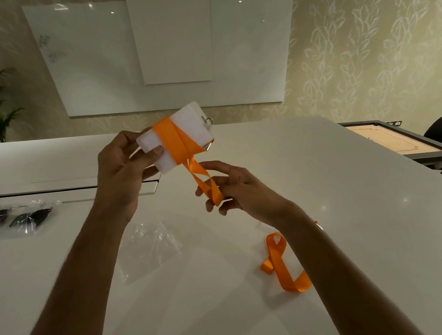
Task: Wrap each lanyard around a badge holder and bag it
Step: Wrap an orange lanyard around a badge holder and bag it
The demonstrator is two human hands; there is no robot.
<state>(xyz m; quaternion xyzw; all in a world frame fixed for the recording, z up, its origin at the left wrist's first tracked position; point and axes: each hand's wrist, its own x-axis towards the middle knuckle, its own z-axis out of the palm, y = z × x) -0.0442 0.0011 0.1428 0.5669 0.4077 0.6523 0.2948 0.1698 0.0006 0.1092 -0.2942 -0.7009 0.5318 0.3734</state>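
two bagged sets [17, 218] are done; white plastic badge holder [186, 133], gripped by left hand [121, 174], is half-wrapped; orange ribbon lanyard [184, 141] is pinched by right hand [232, 190]; clear bag [147, 248] is unused.

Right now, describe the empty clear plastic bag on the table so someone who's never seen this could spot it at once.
Start at the large white table and look between the person's two forearms, near its middle. The empty clear plastic bag lies flat there, left of the loose orange ribbon lanyard. Unlike the two clear bags holding dark lanyards at the far left edge, it has nothing inside.
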